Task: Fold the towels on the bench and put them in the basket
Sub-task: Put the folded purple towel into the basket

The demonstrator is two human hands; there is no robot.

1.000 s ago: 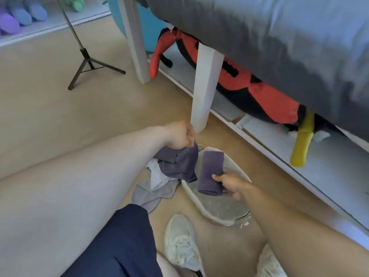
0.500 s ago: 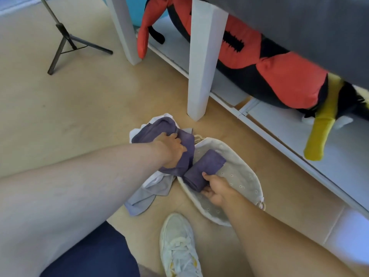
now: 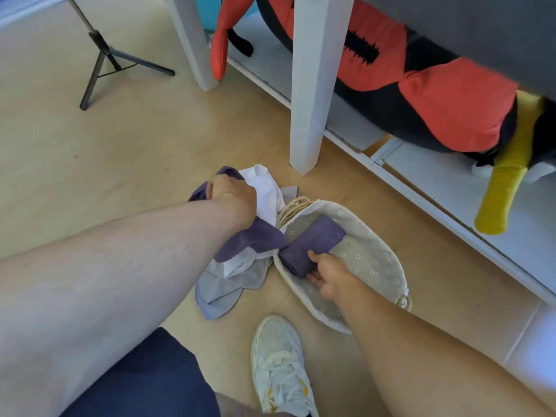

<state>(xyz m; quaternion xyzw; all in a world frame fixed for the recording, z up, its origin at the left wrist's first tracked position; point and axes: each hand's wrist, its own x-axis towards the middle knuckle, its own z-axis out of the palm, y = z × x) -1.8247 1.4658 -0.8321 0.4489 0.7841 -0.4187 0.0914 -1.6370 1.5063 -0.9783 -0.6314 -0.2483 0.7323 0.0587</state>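
Inside basket (image 3: 388, 260), R hand (image 3: 329, 276) grips rolled purple towel (image 3: 313, 245); L hand (image 3: 233, 197) grips loose towels (image 3: 249, 242) beside it.

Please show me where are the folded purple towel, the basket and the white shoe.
folded purple towel (image 3: 313, 242), head view, middle of the roll.
basket (image 3: 373, 260), head view, bare inner lining.
white shoe (image 3: 279, 362), head view, laces area.

R hand (image 3: 329, 276) holds rolled purple towel (image 3: 311, 245) inside basket (image 3: 382, 260); L hand (image 3: 231, 195) grips loose towel pile (image 3: 240, 257) on floor beside it.
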